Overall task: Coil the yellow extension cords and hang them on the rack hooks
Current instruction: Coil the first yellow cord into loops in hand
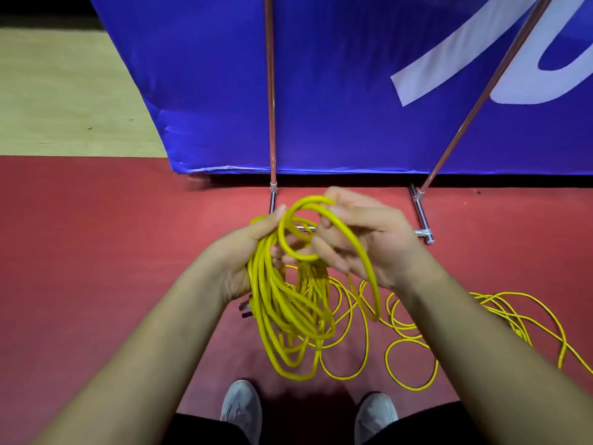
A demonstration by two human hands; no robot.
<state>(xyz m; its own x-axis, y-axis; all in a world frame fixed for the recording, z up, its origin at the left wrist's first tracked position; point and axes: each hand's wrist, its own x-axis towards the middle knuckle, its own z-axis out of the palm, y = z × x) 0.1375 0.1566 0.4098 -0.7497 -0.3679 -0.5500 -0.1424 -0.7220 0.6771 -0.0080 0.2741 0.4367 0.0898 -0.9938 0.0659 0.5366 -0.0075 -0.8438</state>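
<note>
A person's left hand (253,248) grips a hanging bundle of coiled yellow extension cord (288,316) above a red floor (96,252), while the right hand (369,239) pinches a fresh loop (300,226) beside it. Loose cord (414,348) trails over the floor to the right. White lettering (475,49) on the blue banner (208,91) behind is cropped and unreadable.

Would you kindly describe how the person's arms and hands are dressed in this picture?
Both forearms are bare, with no sleeves in view. The left hand and right hand wear no gloves, and no rings, watch or wristband show on them.
</note>
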